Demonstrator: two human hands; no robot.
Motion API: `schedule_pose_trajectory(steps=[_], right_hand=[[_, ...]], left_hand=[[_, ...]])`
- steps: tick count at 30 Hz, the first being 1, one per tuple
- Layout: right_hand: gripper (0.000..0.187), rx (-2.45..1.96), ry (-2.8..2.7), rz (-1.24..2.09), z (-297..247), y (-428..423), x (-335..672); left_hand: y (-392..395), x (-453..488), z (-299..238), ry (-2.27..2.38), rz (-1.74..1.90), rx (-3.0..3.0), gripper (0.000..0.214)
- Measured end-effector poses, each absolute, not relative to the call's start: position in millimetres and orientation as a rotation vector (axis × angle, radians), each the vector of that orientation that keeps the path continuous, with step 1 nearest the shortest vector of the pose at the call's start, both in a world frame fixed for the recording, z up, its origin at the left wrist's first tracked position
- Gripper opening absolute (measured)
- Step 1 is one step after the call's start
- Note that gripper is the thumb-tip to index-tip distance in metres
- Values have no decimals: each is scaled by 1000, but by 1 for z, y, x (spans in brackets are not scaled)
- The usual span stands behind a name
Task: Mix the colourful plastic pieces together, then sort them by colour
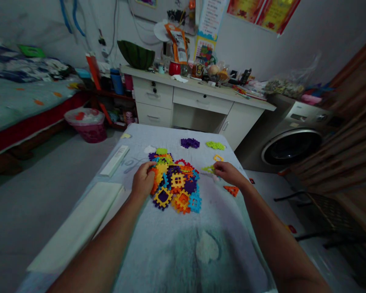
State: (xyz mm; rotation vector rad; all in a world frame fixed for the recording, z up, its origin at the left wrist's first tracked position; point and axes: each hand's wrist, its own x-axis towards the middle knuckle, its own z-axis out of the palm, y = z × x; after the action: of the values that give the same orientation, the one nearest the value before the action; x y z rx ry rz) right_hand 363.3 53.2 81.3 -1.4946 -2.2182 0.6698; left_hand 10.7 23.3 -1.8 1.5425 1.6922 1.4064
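Observation:
On the cloth-covered table, a mixed pile of plastic interlocking building pieces [177,180] lies in yellow, orange, purple, blue and red. Many are square frames with notched edges. My left hand [142,180] is at the pile's left side, its fingers curled against orange and yellow pieces; exactly what they grip is hidden. To the right of the pile, my right hand [229,173] pinches a lime green building piece [208,168] just above the cloth. A yellow piece [218,158] lies beyond this hand, and an orange triangular piece [231,190] lies nearer to me.
Toward the far edge sit a purple group of pieces [190,143] and a lime green group [215,145]. A long white box [79,224] and a smaller white box [115,161] line the left edge. Behind stand a cluttered desk [154,97] and a washing machine [280,134].

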Motion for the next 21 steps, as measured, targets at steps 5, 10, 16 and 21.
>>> schedule_pose_trajectory(steps=[5, 10, 16, 21], right_hand=[[8, -1590, -1700, 691, 68, 105, 375], [3, -1710, -1297, 652, 57, 154, 376], [25, -1810, -906, 607, 57, 189, 376], [28, -1827, -810, 617, 50, 206, 382]], left_hand=[[23, 11, 4, 1716, 1368, 1657, 34], [22, 11, 3, 1739, 1348, 1693, 36], [22, 10, 4, 1795, 1363, 1748, 36], [24, 8, 6, 1789, 1434, 1803, 30]])
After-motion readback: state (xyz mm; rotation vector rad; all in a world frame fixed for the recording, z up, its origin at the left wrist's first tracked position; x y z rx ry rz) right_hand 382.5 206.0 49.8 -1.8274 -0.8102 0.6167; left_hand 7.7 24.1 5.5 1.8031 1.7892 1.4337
